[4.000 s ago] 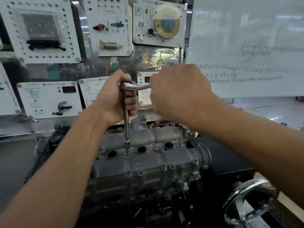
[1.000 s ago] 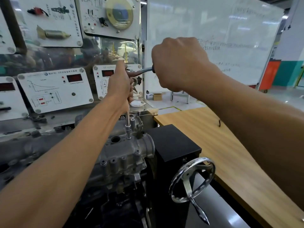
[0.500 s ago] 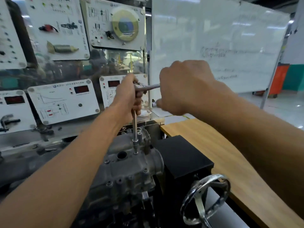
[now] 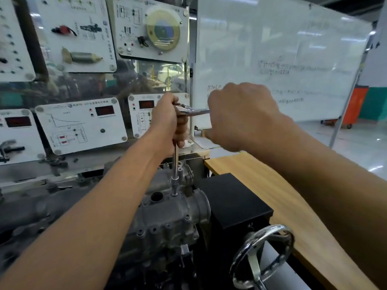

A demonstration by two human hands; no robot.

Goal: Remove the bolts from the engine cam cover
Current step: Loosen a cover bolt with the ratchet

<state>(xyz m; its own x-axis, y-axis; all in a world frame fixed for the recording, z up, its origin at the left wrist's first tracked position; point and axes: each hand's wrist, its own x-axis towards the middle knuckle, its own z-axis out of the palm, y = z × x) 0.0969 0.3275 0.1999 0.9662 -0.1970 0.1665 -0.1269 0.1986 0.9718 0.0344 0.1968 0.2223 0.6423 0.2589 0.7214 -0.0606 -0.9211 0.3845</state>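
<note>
- While the fingers [image 4: 182,125] of the left hand [image 4: 167,120] were wrapped round the top of the upright bar [image 4: 176,162], steadying it just under the wrench head, the right hand [image 4: 240,116] was closed in a fist round the handle of the wrench [image 4: 196,111], which stuck out sideways between the two hands.
- The bar ran straight down to a socket [image 4: 174,185] seated at the right end of the cover [image 4: 167,214], presumably on one of the bolts, just beside an open round hole [image 4: 157,196].
- How far that one had loosened could not be told.
- Along the cover's near edge several bolts [image 4: 187,217] sat in their seats, so most of the job seemed left: this one first, then the near row.
- Right of the engine stood a black box [image 4: 230,197] with a chrome handwheel [image 4: 261,254] below it, and a wooden table [image 4: 282,206] beyond.
- Behind everything were instrument panels [image 4: 81,124] and a whiteboard [image 4: 272,49].
</note>
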